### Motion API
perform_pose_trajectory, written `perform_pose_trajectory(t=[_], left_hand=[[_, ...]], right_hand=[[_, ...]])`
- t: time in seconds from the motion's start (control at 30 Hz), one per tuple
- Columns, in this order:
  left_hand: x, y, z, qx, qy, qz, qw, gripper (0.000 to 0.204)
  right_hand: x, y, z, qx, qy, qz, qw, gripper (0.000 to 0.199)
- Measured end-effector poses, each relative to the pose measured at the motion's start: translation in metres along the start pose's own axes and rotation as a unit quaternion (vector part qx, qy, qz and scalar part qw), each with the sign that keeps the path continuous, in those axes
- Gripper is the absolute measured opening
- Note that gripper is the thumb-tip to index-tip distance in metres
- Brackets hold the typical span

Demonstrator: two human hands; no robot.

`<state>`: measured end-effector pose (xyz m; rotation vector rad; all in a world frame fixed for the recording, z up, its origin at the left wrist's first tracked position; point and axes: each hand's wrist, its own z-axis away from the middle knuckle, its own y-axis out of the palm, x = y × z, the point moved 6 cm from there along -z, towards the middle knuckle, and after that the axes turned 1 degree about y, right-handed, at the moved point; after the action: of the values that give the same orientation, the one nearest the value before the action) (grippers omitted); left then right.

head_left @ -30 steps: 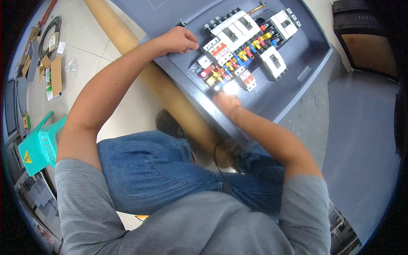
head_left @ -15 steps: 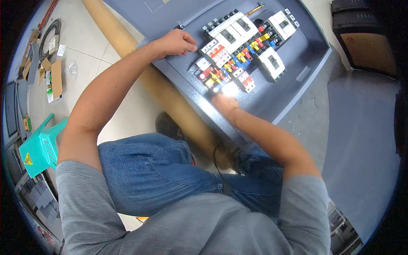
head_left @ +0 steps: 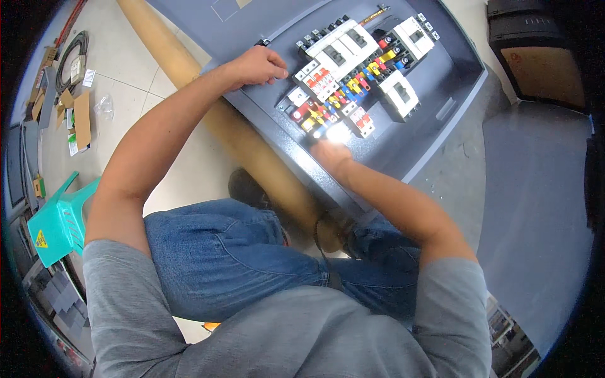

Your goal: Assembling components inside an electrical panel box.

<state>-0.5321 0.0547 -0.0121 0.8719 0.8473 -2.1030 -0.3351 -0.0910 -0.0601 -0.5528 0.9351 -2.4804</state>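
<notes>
A grey electrical panel lies flat on the floor, fitted with white breakers and red, yellow and blue wired terminals. My left hand is closed in a fist and rests on the panel's left edge beside the breakers. My right hand is at the near end of the terminal row, where a bright light glares just past its fingers. The glare hides whatever the fingers hold.
A long cardboard tube lies along the panel's near side, by my knees. A turquoise plastic stool stands at the left. Cardboard scraps and a coiled cable lie on the floor farther left. A dark box sits at the upper right.
The view has shifted slightly; both hands stay at the same places on the panel.
</notes>
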Motion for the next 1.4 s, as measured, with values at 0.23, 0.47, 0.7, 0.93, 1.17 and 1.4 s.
perform_pose_trajectory(t=[0.23, 0.47, 0.7, 0.93, 1.17, 1.4], left_hand=[[0.0, -0.002, 0.0, -0.015, 0.021, 0.021, 0.999, 0.031], [0.006, -0.001, -0.009, -0.005, 0.013, 0.015, 1.0, 0.032], [0.006, -0.001, -0.007, -0.008, 0.009, 0.016, 1.0, 0.031], [0.006, -0.002, -0.008, 0.0, 0.012, 0.029, 0.999, 0.031], [0.008, -0.002, -0.009, 0.005, 0.004, 0.035, 0.999, 0.031], [0.004, 0.001, -0.006, 0.023, -0.012, 0.02, 0.999, 0.035]], right_hand=[[0.003, -0.012, 0.006, 0.028, 0.007, 0.02, 0.999, 0.024], [0.001, -0.006, 0.006, 0.021, 0.018, 0.008, 1.0, 0.024], [0.003, 0.001, 0.003, -0.003, -0.003, 0.021, 1.0, 0.022], [-0.001, 0.012, 0.003, -0.03, -0.042, 0.063, 0.997, 0.021], [-0.002, 0.007, 0.008, -0.047, -0.035, 0.043, 0.997, 0.022], [-0.001, 0.015, 0.011, -0.063, -0.039, 0.02, 0.997, 0.021]])
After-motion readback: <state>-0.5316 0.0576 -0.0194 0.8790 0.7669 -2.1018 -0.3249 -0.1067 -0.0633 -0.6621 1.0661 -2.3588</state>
